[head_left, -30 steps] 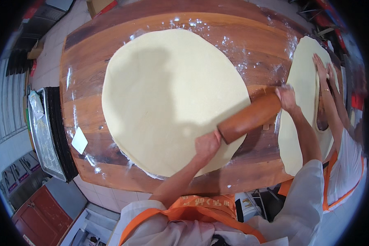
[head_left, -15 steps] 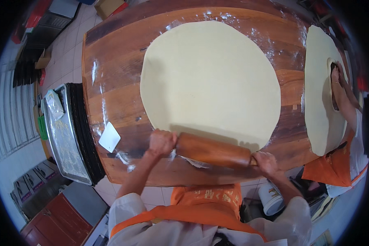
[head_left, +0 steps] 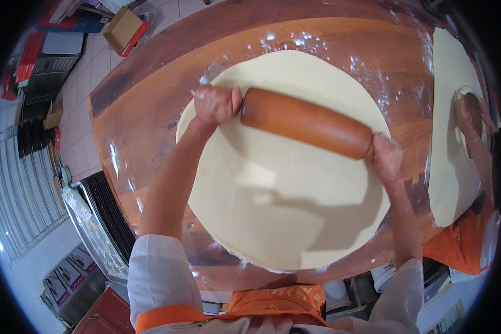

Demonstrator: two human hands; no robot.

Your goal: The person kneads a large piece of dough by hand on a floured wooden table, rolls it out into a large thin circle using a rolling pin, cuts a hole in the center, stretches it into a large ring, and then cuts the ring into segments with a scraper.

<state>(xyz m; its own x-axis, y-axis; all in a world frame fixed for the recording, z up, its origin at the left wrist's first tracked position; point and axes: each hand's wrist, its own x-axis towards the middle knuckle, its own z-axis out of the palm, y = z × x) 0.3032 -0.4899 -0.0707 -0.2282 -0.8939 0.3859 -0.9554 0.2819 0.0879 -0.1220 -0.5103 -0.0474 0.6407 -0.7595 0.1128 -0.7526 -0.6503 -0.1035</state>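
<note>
A broad, round sheet of pale dough (head_left: 273,222) lies flat in front of me. Across its far part stretches a thick wooden rolling pin (head_left: 309,123), tilted so its right end is nearer to me. My left hand (head_left: 216,104) is closed round the left handle, with the thumb up. Round the right handle my right hand (head_left: 387,158) is closed as well; the handles are mostly hidden by the fingers. Shadows of my arms and the pin fall on the dough.
The wooden table (head_left: 145,111) is streaked with flour. To the right, a co-worker's hand (head_left: 470,119) is at a second dough sheet (head_left: 448,139). Stacked metal trays (head_left: 103,234) stand off the table's left edge. An open cardboard box (head_left: 125,33) sits on the tiled floor beyond.
Both my hands have carried the rolling pin from the dough's near edge to its far part. The dough's near edge now lies closer to me. The co-worker's arms have shifted.
</note>
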